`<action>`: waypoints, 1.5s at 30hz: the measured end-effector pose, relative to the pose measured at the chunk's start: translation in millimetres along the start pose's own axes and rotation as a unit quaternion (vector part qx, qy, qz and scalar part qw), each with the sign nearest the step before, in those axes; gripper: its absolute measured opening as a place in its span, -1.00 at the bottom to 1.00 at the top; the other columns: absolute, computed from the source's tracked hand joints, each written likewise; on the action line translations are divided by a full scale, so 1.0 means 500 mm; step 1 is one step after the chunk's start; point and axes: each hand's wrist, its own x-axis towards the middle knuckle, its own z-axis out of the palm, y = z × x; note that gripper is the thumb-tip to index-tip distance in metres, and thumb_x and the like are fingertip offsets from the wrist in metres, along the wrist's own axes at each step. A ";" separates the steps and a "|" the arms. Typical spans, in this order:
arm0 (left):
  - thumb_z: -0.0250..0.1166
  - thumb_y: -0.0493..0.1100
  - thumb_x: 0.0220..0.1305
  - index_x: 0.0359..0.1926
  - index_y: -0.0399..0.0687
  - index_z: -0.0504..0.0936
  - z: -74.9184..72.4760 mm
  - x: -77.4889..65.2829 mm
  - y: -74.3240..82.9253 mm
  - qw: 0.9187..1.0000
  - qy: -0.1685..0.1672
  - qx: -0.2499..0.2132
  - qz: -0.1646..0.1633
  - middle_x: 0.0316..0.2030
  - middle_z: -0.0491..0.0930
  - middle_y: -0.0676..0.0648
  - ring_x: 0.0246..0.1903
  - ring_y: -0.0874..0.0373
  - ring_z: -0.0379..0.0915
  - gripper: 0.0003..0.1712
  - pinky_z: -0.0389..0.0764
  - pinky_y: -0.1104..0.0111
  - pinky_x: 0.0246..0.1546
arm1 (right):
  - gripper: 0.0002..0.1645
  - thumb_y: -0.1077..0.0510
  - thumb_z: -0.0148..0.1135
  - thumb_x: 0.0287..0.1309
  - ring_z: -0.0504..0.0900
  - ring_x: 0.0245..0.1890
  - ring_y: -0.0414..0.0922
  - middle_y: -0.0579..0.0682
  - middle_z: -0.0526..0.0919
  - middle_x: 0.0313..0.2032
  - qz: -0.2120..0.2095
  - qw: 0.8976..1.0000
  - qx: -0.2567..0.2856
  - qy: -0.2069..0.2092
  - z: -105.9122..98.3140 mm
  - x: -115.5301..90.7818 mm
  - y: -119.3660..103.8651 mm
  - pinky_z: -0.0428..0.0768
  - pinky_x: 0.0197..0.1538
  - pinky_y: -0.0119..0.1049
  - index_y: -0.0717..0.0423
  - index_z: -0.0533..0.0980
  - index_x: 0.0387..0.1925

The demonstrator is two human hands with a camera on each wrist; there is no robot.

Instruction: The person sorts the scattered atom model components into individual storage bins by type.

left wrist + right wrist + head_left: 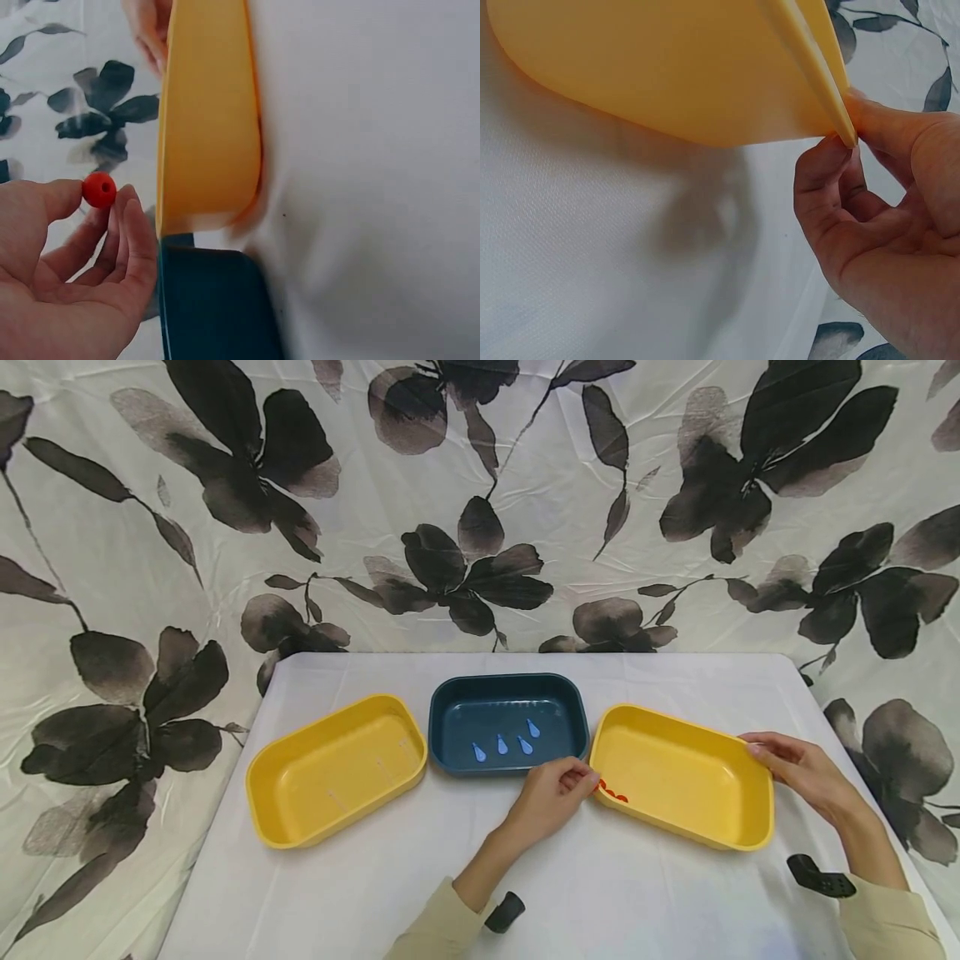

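Note:
My left hand (547, 800) pinches a round red bead (96, 190) with a hole between thumb and fingertips, at the near-left corner of the right yellow tray (675, 827). Inside that corner lie a few more red beads (618, 797). With thumb and fingers, my right hand (813, 781) grips the same tray's rim at its far-right corner; the right wrist view shows the hand (885, 210) pinching the yellow edge (832, 97). Left of it stands a dark blue tray (450, 718) holding several light blue drop-shaped pieces (502, 744).
Another yellow tray (270, 802) stands at the left, with a few thin, pale, clear pieces (384, 770) in it. All three trays stand in a row on a white-covered table (315, 902). Behind hangs a floral cloth (465, 568).

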 end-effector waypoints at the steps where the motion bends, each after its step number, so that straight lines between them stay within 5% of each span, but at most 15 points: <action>1: 0.31 -0.12 0.46 -0.14 -0.20 0.72 0.002 0.004 0.003 1.000 -0.002 0.002 0.002 -0.37 0.63 0.05 -0.39 0.32 0.44 -0.79 0.56 0.54 -0.30 | -0.18 -0.24 0.09 0.49 0.56 -0.15 -0.48 0.14 0.57 0.21 0.000 1.000 -0.001 0.000 0.000 0.000 0.000 0.59 -0.07 -0.57 0.34 0.33 0.41; 9: 0.29 -0.10 0.48 -0.11 -0.21 0.72 0.017 0.030 0.018 1.000 -0.011 0.005 0.013 -0.35 0.67 0.05 -0.41 0.36 0.44 -0.76 0.57 0.57 -0.32 | -0.18 -0.25 0.07 0.50 0.55 -0.15 -0.49 0.31 0.48 0.28 0.003 1.000 -0.007 0.002 0.001 0.000 0.000 0.59 -0.07 -0.57 0.33 0.33 0.41; 27: 0.25 -0.12 0.51 -0.11 -0.22 0.70 0.067 0.089 0.039 1.000 -0.024 0.010 0.006 -0.36 0.64 0.07 -0.43 0.37 0.42 -0.77 0.56 0.60 -0.37 | -0.18 -0.25 0.08 0.49 0.54 -0.15 -0.52 0.16 0.54 0.24 0.002 1.000 -0.008 0.002 -0.004 0.000 0.000 0.59 -0.07 -0.57 0.32 0.33 0.41; 32: 0.25 -0.13 0.51 -0.10 -0.23 0.70 0.081 0.103 0.040 0.999 -0.026 0.038 0.013 -0.38 0.60 0.07 -0.41 0.36 0.42 -0.78 0.54 0.62 -0.36 | -0.17 -0.26 0.08 0.49 0.53 -0.15 -0.52 0.17 0.53 0.25 0.002 1.000 -0.006 0.002 -0.002 0.001 0.000 0.59 -0.07 -0.56 0.32 0.33 0.41; 39: 0.26 -0.15 0.51 -0.10 -0.23 0.70 0.098 0.117 0.033 0.994 -0.038 0.097 0.034 -0.36 0.57 0.06 -0.39 0.36 0.40 -0.78 0.48 0.67 -0.32 | -0.18 -0.27 0.09 0.48 0.54 -0.14 -0.49 -0.11 0.58 0.15 0.001 1.000 -0.001 -0.003 -0.002 0.001 0.001 0.58 -0.07 -0.57 0.31 0.34 0.40; 45: 0.25 -0.16 0.51 -0.14 -0.22 0.69 0.110 0.128 0.028 0.991 -0.047 0.121 0.036 -0.36 0.55 0.06 -0.42 0.37 0.40 -0.80 0.47 0.67 -0.38 | -0.18 -0.26 0.08 0.48 0.55 -0.15 -0.48 0.01 0.57 0.18 0.000 1.000 -0.005 -0.001 -0.001 0.001 0.000 0.59 -0.07 -0.57 0.31 0.34 0.40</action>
